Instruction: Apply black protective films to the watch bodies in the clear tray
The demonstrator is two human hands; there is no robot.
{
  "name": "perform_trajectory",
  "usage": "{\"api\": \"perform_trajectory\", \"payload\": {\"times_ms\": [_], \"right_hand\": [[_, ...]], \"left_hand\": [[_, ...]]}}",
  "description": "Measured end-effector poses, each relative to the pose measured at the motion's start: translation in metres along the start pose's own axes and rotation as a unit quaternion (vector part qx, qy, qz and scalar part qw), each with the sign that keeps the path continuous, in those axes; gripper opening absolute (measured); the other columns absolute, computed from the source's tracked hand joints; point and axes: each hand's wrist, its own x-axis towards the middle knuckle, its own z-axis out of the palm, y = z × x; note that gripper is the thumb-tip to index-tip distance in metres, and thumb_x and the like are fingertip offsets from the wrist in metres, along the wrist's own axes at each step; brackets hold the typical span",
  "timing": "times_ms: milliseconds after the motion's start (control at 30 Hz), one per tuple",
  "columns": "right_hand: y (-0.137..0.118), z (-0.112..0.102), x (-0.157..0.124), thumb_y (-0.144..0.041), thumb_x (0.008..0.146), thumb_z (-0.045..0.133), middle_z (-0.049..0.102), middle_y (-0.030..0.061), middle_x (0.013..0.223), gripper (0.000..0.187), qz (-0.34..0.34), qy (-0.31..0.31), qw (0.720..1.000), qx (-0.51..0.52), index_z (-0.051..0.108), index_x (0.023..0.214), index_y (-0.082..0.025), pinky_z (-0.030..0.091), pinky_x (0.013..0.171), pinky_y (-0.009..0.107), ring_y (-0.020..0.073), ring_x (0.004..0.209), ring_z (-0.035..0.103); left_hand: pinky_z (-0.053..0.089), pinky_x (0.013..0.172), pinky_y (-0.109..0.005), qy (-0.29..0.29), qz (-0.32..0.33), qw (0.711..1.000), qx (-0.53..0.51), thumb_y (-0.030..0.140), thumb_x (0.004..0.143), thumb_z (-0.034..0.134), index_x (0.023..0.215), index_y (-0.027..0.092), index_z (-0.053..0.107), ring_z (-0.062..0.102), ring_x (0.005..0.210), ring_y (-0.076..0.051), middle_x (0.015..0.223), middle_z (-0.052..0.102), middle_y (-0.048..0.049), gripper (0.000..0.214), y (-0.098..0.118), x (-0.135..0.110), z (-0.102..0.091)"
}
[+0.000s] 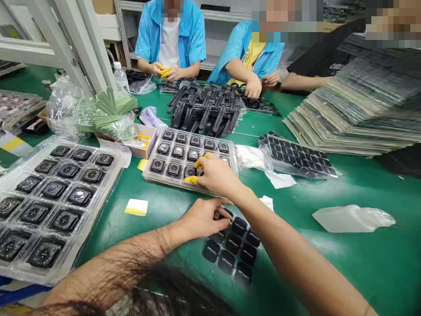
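Note:
My right hand (215,174), with yellow finger cots on thumb and fingers, reaches over a clear plastic tray (167,179) of black smartwatch bodies. Its thumb and fingertips close around a watch body (199,172) in the front row, which they partly hide. Below it, my left hand (205,218) is bent over the top edge of a clear sheet of black square stickers (233,242) with pale lettering. The left thumb and fingers pinch at a sticker near that edge; the right forearm passes over the sheet's upper right.
Another tray of watch bodies (67,220) lies at left. Black straps (205,107) are piled at the back, green straps (113,109) beside a small box (146,142). A tall stack of trays (355,109) leans at right. Two co-workers in blue sit opposite.

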Motion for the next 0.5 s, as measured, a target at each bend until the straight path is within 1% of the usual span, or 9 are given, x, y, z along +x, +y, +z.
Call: {"api": "perform_trajectory", "payload": {"times_ms": [67,133,167,200,267,333,400,433,500], "right_hand": [[0.000,0.001,0.003,-0.028,0.081,0.093,0.078,0.0091,0.096,0.029,0.047,-0.015,0.993,0.110,0.074,0.100,-0.017,0.053,0.073,0.033,0.0254,0.084,0.074],[0.004,0.000,-0.001,-0.028,0.081,0.091,0.076,0.0035,0.082,0.026,0.085,-0.009,0.969,0.230,0.074,0.099,-0.019,0.053,0.067,0.031,0.0221,0.073,0.073],[0.007,0.000,-0.008,-0.028,0.082,0.088,0.075,0.0014,0.076,0.024,0.107,0.000,0.946,0.306,0.074,0.099,-0.020,0.054,0.065,0.030,0.0209,0.067,0.073],[0.012,-0.001,-0.018,-0.028,0.082,0.087,0.076,0.0010,0.074,0.023,0.120,0.019,0.920,0.374,0.074,0.099,-0.020,0.056,0.064,0.031,0.0208,0.065,0.074],[0.024,0.000,-0.046,-0.031,0.077,0.088,0.080,0.0039,0.083,0.028,0.118,0.064,0.873,0.469,0.076,0.100,-0.021,0.061,0.069,0.034,0.0232,0.074,0.078],[0.037,0.007,-0.079,-0.039,0.073,0.093,0.083,0.0077,0.096,0.032,0.101,0.094,0.848,0.512,0.078,0.096,-0.023,0.066,0.078,0.039,0.0266,0.087,0.080],[0.049,0.018,-0.108,-0.050,0.071,0.095,0.081,0.0088,0.098,0.035,0.106,0.122,0.833,0.530,0.077,0.086,-0.024,0.068,0.081,0.042,0.0277,0.090,0.079],[0.053,0.025,-0.119,-0.054,0.071,0.096,0.079,0.0080,0.093,0.039,0.123,0.129,0.825,0.536,0.076,0.086,-0.024,0.068,0.077,0.042,0.0269,0.085,0.078],[0.059,0.039,-0.134,-0.057,0.072,0.095,0.073,0.0056,0.090,0.045,0.159,0.133,0.819,0.535,0.077,0.097,-0.025,0.067,0.066,0.038,0.0239,0.076,0.074]], "left_hand": [[0.066,0.099,-0.039,0.006,0.014,1.000,0.010,0.011,0.087,0.074,0.143,0.010,0.070,0.085,0.104,-0.028,0.114,0.087,-0.0157,0.056,-0.001,-0.001,0.000],[0.066,0.098,-0.039,0.014,0.022,1.000,0.010,0.011,0.086,0.076,0.141,0.010,0.070,0.085,0.102,-0.028,0.113,0.087,-0.0155,0.055,-0.003,-0.001,0.000],[0.066,0.097,-0.039,0.020,0.024,0.999,0.009,0.011,0.086,0.077,0.139,0.010,0.071,0.085,0.100,-0.027,0.111,0.087,-0.0156,0.054,-0.003,-0.001,0.000],[0.066,0.096,-0.039,0.026,0.024,0.999,0.003,0.011,0.085,0.079,0.137,0.011,0.071,0.085,0.097,-0.027,0.109,0.087,-0.0156,0.053,-0.003,0.000,0.000],[0.066,0.090,-0.037,0.041,0.015,0.999,-0.026,0.015,0.081,0.086,0.130,0.012,0.073,0.084,0.091,-0.026,0.105,0.087,-0.0157,0.050,-0.004,0.001,0.000],[0.064,0.083,-0.034,0.059,0.013,0.996,-0.067,0.022,0.075,0.095,0.122,0.012,0.073,0.082,0.088,-0.025,0.104,0.087,-0.0157,0.052,-0.003,0.001,0.000],[0.061,0.077,-0.031,0.074,0.024,0.993,-0.093,0.027,0.070,0.100,0.123,0.012,0.073,0.080,0.085,-0.023,0.100,0.086,-0.0126,0.061,-0.003,0.001,0.000],[0.060,0.075,-0.030,0.077,0.030,0.992,-0.095,0.027,0.069,0.101,0.126,0.013,0.072,0.079,0.082,-0.021,0.096,0.085,-0.0101,0.066,-0.002,0.000,0.001],[0.058,0.072,-0.028,0.077,0.036,0.993,-0.079,0.026,0.068,0.100,0.136,0.013,0.069,0.076,0.076,-0.019,0.086,0.082,-0.0047,0.077,-0.001,-0.001,0.001]]}}
